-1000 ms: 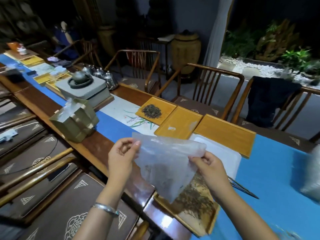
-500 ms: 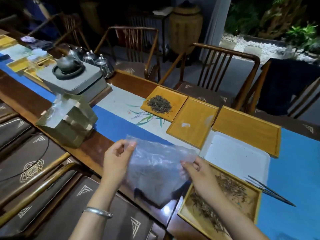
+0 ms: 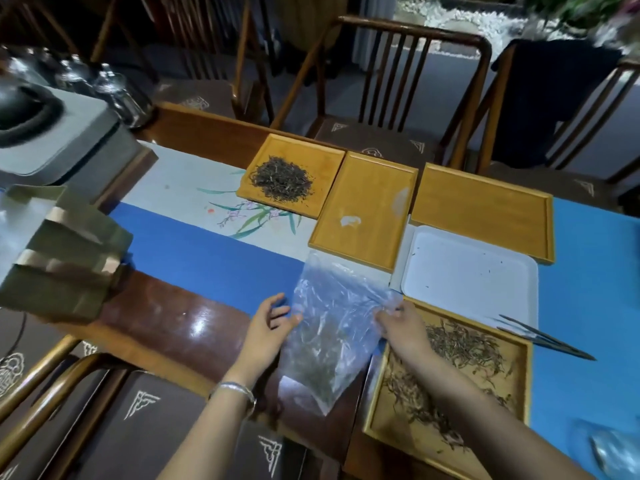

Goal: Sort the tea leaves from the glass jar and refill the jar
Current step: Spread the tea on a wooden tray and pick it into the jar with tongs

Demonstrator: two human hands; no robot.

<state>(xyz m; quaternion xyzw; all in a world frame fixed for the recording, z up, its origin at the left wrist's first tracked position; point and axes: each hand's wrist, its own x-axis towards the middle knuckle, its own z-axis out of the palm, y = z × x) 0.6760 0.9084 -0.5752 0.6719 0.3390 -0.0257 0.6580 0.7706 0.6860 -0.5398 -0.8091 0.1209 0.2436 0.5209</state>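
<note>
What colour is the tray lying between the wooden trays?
White, the tray has dark specks; the head view shows it.

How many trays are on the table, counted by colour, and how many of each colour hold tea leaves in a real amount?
Yellow wooden trays: 4. One holds a dark heap, one holds loose scattered leaves, two hold no leaves.
White trays: 1, only a few specks.
Total: 5 trays, 2 with leaves.
</note>
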